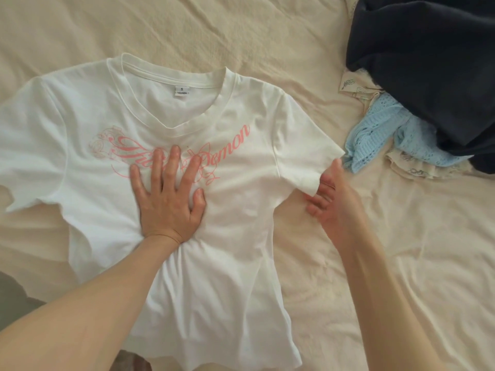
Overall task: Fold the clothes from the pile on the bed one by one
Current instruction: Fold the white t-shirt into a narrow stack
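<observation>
Pressing flat on the chest print, the left hand [167, 195] has its fingers straight and spread, pinning the white T-shirt [233, 236] to the bed [401, 263]. The shirt lies face up near the bed's left side, collar towards the far edge, hem at the near edge. Over at its right sleeve [302, 162], the right hand [332, 202] has loosely extended fingers at the cuff; whether they grip the cloth I cannot tell from here.

Now the risks. The body is already rucked into creases below the left wrist, so a sleeve folded across now could lock those wrinkles in. Lift the pinning hand too soon and the whole shirt could slide with the pull, skewing the fold. The left sleeve hangs ragged at the bed's left edge and may slip off.

No containers in sight. The waiting pile [428, 76] sits at the far right corner: a dark navy garment over a pale blue knit [375, 137] and something cream with lace.
</observation>
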Demonstrator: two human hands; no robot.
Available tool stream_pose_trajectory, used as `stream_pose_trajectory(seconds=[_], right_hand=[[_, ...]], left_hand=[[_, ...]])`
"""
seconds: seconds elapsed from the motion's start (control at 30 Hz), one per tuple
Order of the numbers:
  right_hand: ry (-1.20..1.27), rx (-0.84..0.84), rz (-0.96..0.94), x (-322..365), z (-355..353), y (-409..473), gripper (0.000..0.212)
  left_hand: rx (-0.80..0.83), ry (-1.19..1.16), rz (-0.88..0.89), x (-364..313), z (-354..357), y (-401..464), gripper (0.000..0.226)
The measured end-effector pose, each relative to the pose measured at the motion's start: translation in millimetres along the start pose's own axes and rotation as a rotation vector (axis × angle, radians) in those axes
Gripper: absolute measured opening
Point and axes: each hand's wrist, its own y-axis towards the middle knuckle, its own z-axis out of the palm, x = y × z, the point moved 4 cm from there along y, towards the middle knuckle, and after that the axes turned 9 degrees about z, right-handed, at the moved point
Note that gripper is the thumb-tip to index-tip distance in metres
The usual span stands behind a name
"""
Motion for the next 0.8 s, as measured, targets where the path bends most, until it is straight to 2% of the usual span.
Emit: stream_pose_trajectory(seconds=[0.07, 0.13, 0.2, 0.27, 0.3, 0.37, 0.43, 0.5, 0.57, 0.63, 0.73, 0.8], right_hand=[[0.088, 0.072, -0.075, -4, 6, -9, 0.044], [0.135, 0.169, -0.155, -15, 11, -23, 0.032], [0.015, 0.164, -0.212, -28, 11, -31, 0.024], [-0.286, 0.061, -0.326, -31, 11, -34, 0.023], [-0.358, -0.001, -0.378, -28, 10, -32, 0.02], [-0.315, -0.081, -0.449, -18, 11, -30, 0.005], [-0.315, -0.21, -0.51, -8, 8, -28, 0.02], [-0.428, -0.345, -0.565, -5, 2, -22, 0.036], [-0.576, -0.42, -0.538, -6, -2, -15, 0.047], [-0.642, -0.441, -0.467, -7, -2, -12, 0.048], [-0.422, -0.436, -0.375, -13, -3, -16, 0.029], [-0.39, -0.431, -0.328, -31, -10, -30, 0.023]], left_hand=[[-0.004, 0.001, -0.001, 0, 0, 0, 0.058], [-0.01, -0.001, -0.005, 1, -1, 0, 0.058], [-0.014, -0.006, -0.007, 1, -1, 0, 0.057], [-0.021, -0.011, -0.006, 1, -1, -1, 0.057], [-0.026, -0.013, -0.006, 1, -1, -1, 0.057], [-0.035, -0.016, -0.002, 1, -1, -1, 0.057], [-0.046, -0.019, -0.001, 1, -1, -1, 0.056], [-0.055, -0.024, -0.001, 1, -1, -1, 0.056], [-0.057, -0.026, -0.002, 2, -1, -1, 0.056], [-0.049, -0.032, -0.003, 2, -1, -2, 0.056], [-0.025, -0.034, 0.001, 2, -3, -2, 0.055], [0.016, -0.053, 0.011, 3, -7, -1, 0.054]])
